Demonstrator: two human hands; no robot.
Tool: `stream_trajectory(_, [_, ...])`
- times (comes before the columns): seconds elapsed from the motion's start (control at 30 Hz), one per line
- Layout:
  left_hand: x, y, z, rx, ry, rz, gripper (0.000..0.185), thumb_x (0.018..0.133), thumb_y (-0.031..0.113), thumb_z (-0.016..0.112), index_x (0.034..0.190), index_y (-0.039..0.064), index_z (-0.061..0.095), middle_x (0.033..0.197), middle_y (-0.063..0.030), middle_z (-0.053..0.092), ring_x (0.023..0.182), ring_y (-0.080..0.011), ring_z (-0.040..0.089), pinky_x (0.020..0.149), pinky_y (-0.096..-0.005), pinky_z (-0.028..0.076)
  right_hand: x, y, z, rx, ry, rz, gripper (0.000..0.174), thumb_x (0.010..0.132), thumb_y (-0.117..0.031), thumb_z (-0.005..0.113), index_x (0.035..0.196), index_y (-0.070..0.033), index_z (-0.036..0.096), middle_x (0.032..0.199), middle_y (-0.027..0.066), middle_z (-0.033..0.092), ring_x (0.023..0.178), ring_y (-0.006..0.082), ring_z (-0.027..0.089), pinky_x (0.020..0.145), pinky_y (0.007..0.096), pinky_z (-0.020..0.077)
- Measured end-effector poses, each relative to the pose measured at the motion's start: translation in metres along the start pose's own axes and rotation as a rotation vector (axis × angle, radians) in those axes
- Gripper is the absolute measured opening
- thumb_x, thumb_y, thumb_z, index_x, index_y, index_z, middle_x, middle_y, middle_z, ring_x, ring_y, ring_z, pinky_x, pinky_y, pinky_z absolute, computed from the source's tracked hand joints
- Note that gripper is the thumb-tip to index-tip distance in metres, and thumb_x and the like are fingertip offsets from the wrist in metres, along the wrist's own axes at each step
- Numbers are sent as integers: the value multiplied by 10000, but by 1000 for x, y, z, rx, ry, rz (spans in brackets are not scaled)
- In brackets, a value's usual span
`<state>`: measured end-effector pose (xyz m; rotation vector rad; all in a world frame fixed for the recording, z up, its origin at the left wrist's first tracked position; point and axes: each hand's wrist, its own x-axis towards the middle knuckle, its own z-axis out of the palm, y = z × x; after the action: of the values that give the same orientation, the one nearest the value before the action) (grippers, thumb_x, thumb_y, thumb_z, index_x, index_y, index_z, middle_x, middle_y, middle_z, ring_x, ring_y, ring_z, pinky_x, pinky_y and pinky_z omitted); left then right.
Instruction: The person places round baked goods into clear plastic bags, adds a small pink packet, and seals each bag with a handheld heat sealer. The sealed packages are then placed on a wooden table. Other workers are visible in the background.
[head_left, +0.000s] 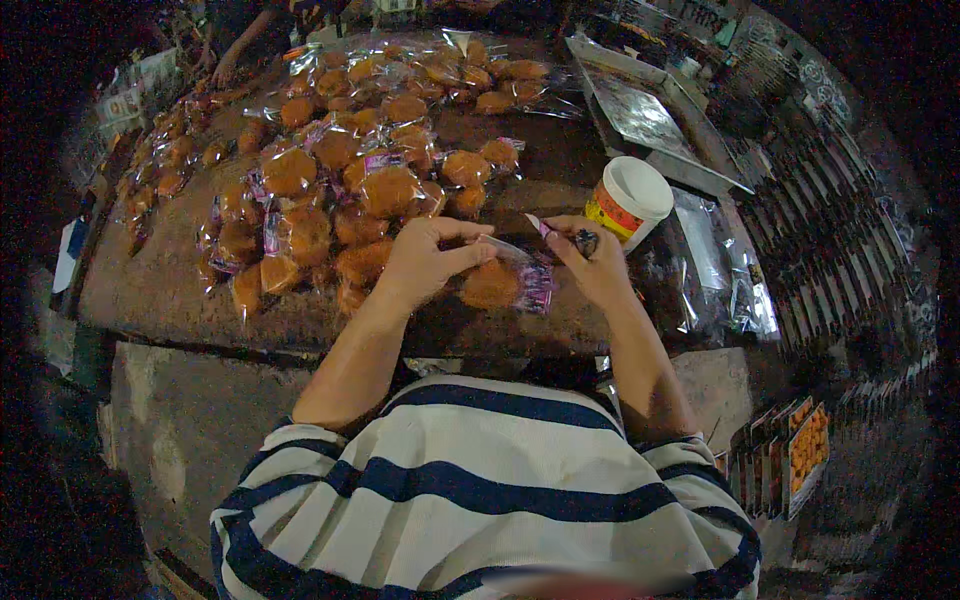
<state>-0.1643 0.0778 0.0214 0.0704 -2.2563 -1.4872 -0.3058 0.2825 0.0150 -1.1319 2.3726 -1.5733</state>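
Note:
Just in front of me on the table lies a brown bun (489, 285) inside a clear plastic bag (517, 256). The bag has pink and purple print on its right part. With thumb and forefinger my left hand (433, 259) pinches the bag's upper edge. My right hand (592, 259), to the right of the bun, holds a small pale and purple strip (538, 224) between thumb and forefinger. A small dark object (586, 241) shows at its curled fingers; what it is cannot be made out.
Many bagged buns (390, 191) are heaped across the brown table (150, 289). A white tub (637, 191) with a coloured label stands by my right hand. Beyond it are a metal tray (637, 112) and loose clear plastic (709, 255). Another person's arm (240, 45) reaches in at far left.

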Motion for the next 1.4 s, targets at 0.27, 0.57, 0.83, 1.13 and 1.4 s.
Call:
stream_trajectory(0.27, [-9,19,11,-291,-137,-53,421,629,106,876,995,5,694,833,0,667,779,-75,604,712,-231,485,-10,-60,-9,-190,-302,-252,243,808,-228,713,979,-57,698,947,136,700,898,287,675,792,368,525])
stream_trajectory(0.57, [-10,9,32,-82,73,89,119,746,79,710,841,33,655,770,21,642,711,-38,560,628,-201,446,-1,-57,-11,-125,-72,-309,225,799,-256,739,909,-70,674,843,89,686,791,228,665,686,347,524])
stream_trajectory(0.83, [-14,11,55,-133,273,261,109,732,41,709,817,29,641,743,-11,618,692,-73,569,611,-234,457,-1,-44,25,189,351,-428,273,876,-313,677,874,-48,613,742,101,649,630,266,637,540,371,506])
stream_trajectory(1.13, [-21,11,45,-124,-71,104,236,811,65,682,1038,24,631,960,-43,644,901,-149,606,799,-305,504,-13,-52,23,-59,147,-278,182,826,-190,717,811,-50,602,664,92,608,568,258,593,551,364,482])
stream_trajectory(1.4, [-11,-4,-6,-294,-156,-241,215,850,102,626,1049,44,681,957,-22,659,963,-157,603,889,-304,469,-27,-25,0,281,280,-324,391,979,-404,522,844,-43,588,830,64,605,808,131,566,734,286,445])
